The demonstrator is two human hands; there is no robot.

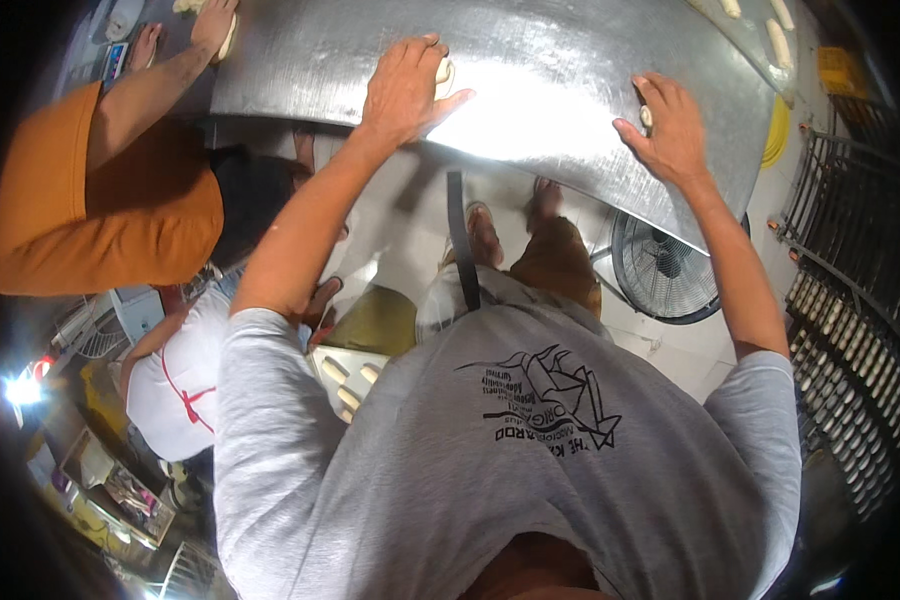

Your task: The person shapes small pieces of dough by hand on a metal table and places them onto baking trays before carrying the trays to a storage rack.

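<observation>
A steel table point(300, 55) bears dough point(444, 80) (pointing lengthwise away) partly under left hand point(402, 92) and right hand point(670, 128), thumbs spread.

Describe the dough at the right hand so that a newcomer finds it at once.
Find the metal table across the top, then the right hand on its right part. The dough is the pale piece showing at that hand's thumb side; unlike the upper-right rolls, it sits partly under a hand.
</observation>
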